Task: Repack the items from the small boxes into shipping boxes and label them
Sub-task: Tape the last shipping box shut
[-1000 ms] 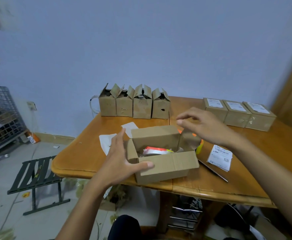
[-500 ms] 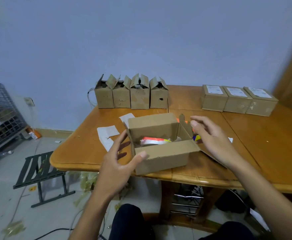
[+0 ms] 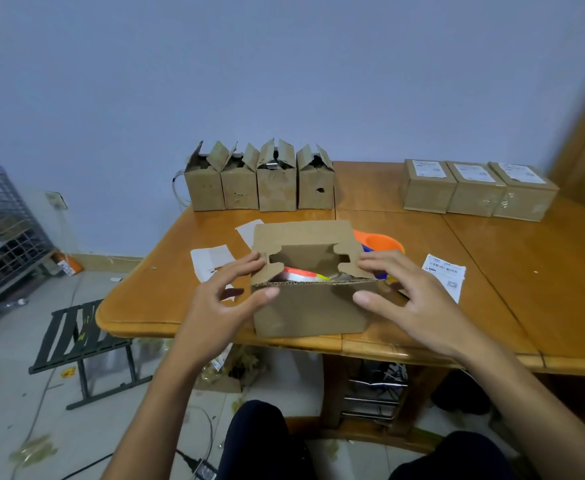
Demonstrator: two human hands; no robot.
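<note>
An open cardboard shipping box (image 3: 310, 308) stands near the table's front edge. Inside it lies a red, white and yellow item (image 3: 301, 273). Its rear flap stands up and both notched side flaps lean inward. My left hand (image 3: 220, 301) presses the left flap with its fingers, its thumb against the front wall. My right hand (image 3: 410, 301) presses the right flap the same way. Several small open boxes (image 3: 259, 181) stand in a row at the back. A printed label (image 3: 445, 273) lies to the right of the box.
Three sealed, labelled boxes (image 3: 478, 188) sit at the back right of the wooden table (image 3: 526, 289). An orange and blue object (image 3: 381, 242) lies behind the shipping box, white papers (image 3: 211, 258) to its left. On the floor stand a folding stool (image 3: 79, 334) and a wire cage (image 3: 0, 220).
My right hand came down from above the box onto its right flap. My left hand moved up to the left flap. Both side flaps have folded inward.
</note>
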